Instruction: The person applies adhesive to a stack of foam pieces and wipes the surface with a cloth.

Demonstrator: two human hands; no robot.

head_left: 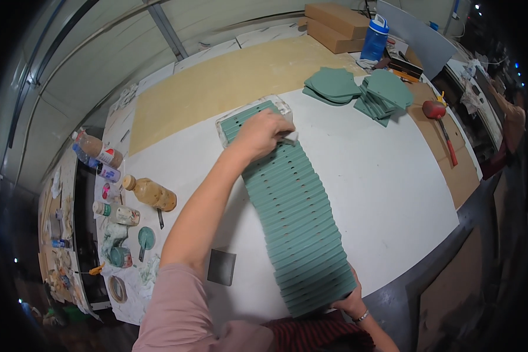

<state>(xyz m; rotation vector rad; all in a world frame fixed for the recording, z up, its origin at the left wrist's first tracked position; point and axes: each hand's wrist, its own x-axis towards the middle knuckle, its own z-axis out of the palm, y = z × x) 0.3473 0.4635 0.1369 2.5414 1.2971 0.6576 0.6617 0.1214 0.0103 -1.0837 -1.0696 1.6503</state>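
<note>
Dozens of green panels point(296, 217) lie overlapped in one long row down the middle of a white bench point(387, 182), each pierced with small holes. The left hand point(263, 134) reaches to the far end of the row, its fingers curled shut around a small white pad point(290, 137) pressed against the panels there. A clear tray point(280, 104) sits under that far end of the row. The right hand point(351, 300) rests at the near end of the row, fingers closed on the edge of the last panels, a thin bracelet at the wrist.

Beyond the far end of the row, two more piles of green panels point(358, 88) lie loosely stacked. A red-headed mallet point(439, 120) lies right of those piles, and a blue bottle point(374, 38) stands behind them beside cardboard boxes point(334, 23). A pale wooden board point(229, 82) covers the bench left of the far end of the row.

Left of the row, well apart from it, plastic bottles point(149, 192) and small paint jars point(120, 215) crowd the bench edge over smeared paper. A grey scraper point(222, 267) lies close to the row's left side, by the left forearm. A roll of tape point(118, 288) sits near the bench corner.
</note>
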